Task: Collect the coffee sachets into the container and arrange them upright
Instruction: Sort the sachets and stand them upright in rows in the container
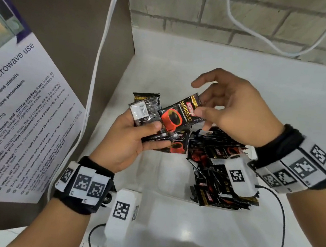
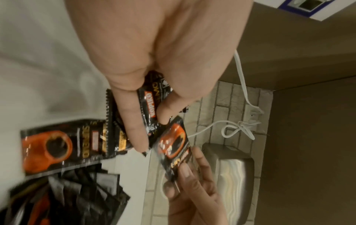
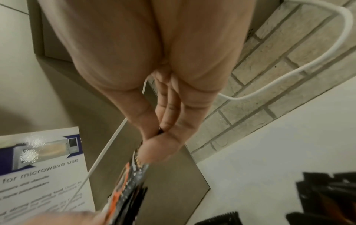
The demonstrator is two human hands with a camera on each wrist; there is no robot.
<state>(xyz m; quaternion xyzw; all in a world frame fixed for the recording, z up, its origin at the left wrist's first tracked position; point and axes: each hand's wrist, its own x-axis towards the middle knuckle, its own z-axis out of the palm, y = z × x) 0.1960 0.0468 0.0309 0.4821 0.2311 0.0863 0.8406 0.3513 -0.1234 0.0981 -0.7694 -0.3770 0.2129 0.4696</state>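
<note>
Black coffee sachets with a red cup printed on them. My left hand [image 1: 153,130] grips a fanned bunch of sachets [image 1: 147,111] above the counter. My right hand [image 1: 201,109] pinches the end of one sachet [image 1: 177,115] between thumb and fingers, and it lies against the top of that bunch. The left wrist view shows the pinched sachet [image 2: 173,144] beside my left fingers [image 2: 134,121]. It is edge-on in the right wrist view [image 3: 131,175]. Several more sachets [image 1: 220,172] lie jumbled in a pale, see-through container [image 1: 169,193] below my right wrist.
A microwave-use poster [image 1: 14,114] hangs on the brown panel at left, with a white cable [image 1: 96,73] running down beside it. A brick wall [image 1: 234,14] closes the back of the white counter [image 1: 285,98]. A steel appliance [image 2: 231,175] shows in the left wrist view.
</note>
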